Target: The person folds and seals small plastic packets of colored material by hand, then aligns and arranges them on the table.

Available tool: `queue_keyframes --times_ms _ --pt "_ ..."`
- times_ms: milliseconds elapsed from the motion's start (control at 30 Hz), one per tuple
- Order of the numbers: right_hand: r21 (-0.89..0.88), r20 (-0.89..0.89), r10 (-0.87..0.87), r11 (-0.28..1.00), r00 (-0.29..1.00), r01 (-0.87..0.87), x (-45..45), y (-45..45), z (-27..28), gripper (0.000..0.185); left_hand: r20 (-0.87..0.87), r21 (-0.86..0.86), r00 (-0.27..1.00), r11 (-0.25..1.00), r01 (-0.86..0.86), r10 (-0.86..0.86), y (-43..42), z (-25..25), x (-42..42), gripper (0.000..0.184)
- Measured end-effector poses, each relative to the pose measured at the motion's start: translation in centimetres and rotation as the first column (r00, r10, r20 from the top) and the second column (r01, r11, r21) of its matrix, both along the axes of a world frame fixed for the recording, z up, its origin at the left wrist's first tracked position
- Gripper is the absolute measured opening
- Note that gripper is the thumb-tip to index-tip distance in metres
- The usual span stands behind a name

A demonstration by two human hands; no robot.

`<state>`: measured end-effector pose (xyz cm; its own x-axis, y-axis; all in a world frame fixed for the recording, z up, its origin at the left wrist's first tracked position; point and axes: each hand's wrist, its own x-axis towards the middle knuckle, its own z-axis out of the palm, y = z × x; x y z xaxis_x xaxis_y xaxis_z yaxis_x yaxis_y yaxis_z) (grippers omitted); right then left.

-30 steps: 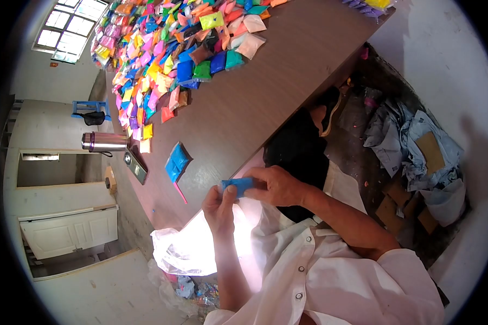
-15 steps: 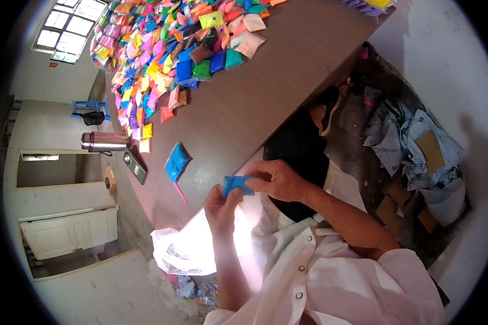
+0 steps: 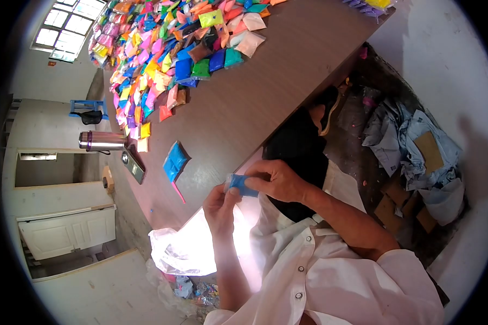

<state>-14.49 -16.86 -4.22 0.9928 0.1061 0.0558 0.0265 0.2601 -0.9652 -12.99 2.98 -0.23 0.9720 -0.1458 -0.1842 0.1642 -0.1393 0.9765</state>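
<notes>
A small blue packet [image 3: 241, 184] is held between both hands, just off the table's near edge. My left hand [image 3: 219, 205] pinches its left end, thumb on top. At its right end, the fingers of my right hand [image 3: 271, 180] are closed on the same packet. On the brown table [image 3: 222, 119] lies another blue packet [image 3: 175, 161], with a thin pink stick [image 3: 178, 192] at its lower end. A large heap of packets in many colours [image 3: 152, 59] covers the far left part of the table.
A steel flask [image 3: 102, 141] and a dark phone-like object [image 3: 133, 165] are at the table's left edge. White plastic [image 3: 181, 249] hangs by my left forearm. Grey wrappings [image 3: 425, 157] and cardboard [image 3: 390, 211] lie on the floor at right. A blue stool [image 3: 89, 108] stands farther back.
The blue packet between my hands has tilted and shifted slightly, and its clear left end now shows more. Both hands still hold it. The view has shifted very slightly.
</notes>
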Motion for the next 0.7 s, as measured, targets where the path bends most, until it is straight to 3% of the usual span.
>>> queue_keyframes --times_ms 167,267,367,467,533,700 --pt "0.042 0.016 -0.043 0.998 0.999 0.042 -0.1 0.1 0.7 0.013 0.031 -0.064 0.999 0.998 -0.006 0.008 0.6 -0.6 0.0 0.012" --pt "-0.061 0.019 0.034 0.998 0.999 -0.033 0.1 -0.4 0.9 0.017 0.015 0.048 0.997 0.996 0.081 -0.082 1.0 0.0 0.0 0.014" --pt "-0.055 0.107 -0.025 0.998 0.994 0.031 0.3 0.2 -0.4 0.016 -0.020 0.132 0.991 0.982 0.136 -0.134 0.6 0.2 -0.2 0.015" --pt "0.087 0.009 -0.032 0.996 0.999 0.031 0.1 0.4 -0.7 0.016 -0.007 0.025 0.999 0.998 0.050 -0.050 0.1 -0.2 -0.3 0.015" --pt "0.091 -0.024 -0.052 0.994 0.998 0.054 -0.1 0.2 -0.3 0.016 -0.004 -0.052 1.000 0.999 -0.012 0.012 0.5 -0.8 -0.3 0.014" --pt "0.033 0.012 -0.094 0.995 0.996 0.093 0.2 0.2 -0.1 0.011 0.032 -0.016 0.999 1.000 0.003 -0.003 0.8 -0.6 -0.1 0.015"
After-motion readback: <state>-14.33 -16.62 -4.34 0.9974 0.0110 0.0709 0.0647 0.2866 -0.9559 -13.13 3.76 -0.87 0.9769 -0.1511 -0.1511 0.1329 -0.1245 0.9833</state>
